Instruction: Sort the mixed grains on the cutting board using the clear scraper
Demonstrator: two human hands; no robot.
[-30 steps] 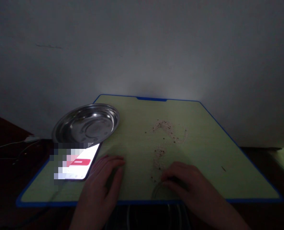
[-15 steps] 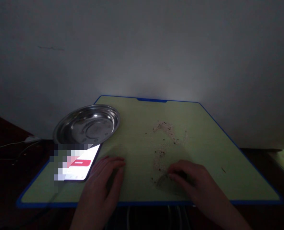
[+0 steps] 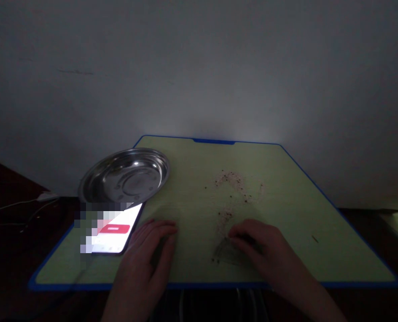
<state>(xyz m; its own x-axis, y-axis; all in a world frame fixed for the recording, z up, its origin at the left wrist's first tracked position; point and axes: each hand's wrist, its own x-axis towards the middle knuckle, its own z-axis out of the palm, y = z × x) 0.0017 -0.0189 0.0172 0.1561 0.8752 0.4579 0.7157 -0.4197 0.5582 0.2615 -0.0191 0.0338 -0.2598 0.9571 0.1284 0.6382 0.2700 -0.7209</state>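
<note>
Many dark specks [image 3: 245, 201] dot pale grains [image 3: 223, 219] near the right hand [image 3: 264, 248].

One bowl [image 3: 137, 181], one phone [image 3: 118, 228], one stick [image 3: 315, 239], one faint, thin piece [image 3: 220, 247]; two hands, the left hand [image 3: 148, 250] and right hand [image 3: 261, 243]; two cords [image 3: 19, 203]; one surface [image 3: 185, 179]; over a dozen dark specks [image 3: 246, 201], too small for an exact count; pale grains [image 3: 231, 179], uncountable.

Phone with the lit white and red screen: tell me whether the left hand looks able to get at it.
Probably yes. The left hand rests open right beside the phone, with nothing visible between them; only the shiny round metal basin overlaps its far end in view.
</note>
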